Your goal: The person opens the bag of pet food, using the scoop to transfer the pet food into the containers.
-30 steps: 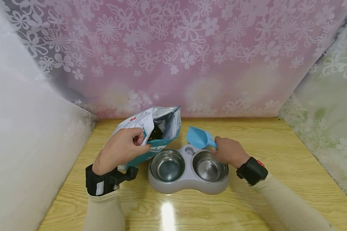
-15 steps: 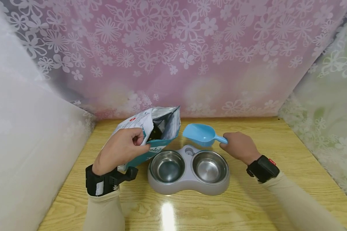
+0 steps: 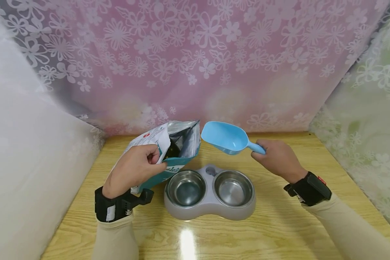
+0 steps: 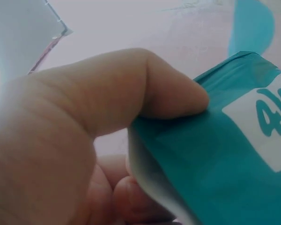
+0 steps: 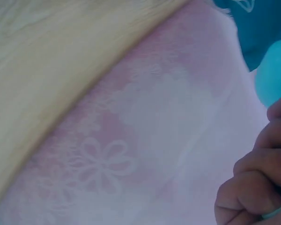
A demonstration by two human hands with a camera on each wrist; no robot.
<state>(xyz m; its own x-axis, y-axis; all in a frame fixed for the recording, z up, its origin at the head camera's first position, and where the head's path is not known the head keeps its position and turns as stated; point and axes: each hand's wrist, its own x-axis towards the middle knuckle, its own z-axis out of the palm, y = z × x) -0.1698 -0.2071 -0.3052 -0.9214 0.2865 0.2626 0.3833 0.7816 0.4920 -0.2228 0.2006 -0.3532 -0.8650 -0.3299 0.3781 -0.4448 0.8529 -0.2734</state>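
Observation:
My left hand (image 3: 134, 166) pinches the near edge of an open teal and white foil bag (image 3: 156, 177), thumb outside and fingers curled at the rim. The bag's silver-lined mouth gapes to the right, with dark contents partly hidden inside. In the left wrist view, the thumb presses on the teal bag (image 4: 210, 154). My right hand (image 3: 281, 159) grips the handle of a light blue scoop (image 3: 225, 137), held in the air right of the bag's mouth, its hollow facing up and bare. The right wrist view shows curled fingers (image 5: 253, 187) by the scoop (image 5: 274, 75).
A grey double feeding stand (image 3: 209, 211) sits on the wooden table (image 3: 279, 224) in front of the bag, below the scoop. Its two steel bowls, left bowl (image 3: 186, 189) and right bowl (image 3: 233, 189), hold nothing visible. A pink flowered sheet (image 3: 195, 72) hangs behind.
My right hand has lifted the scoop up and away from the right bowl, and the scoop has turned so its hollow shows. My left hand and the bag have stayed nearly still.

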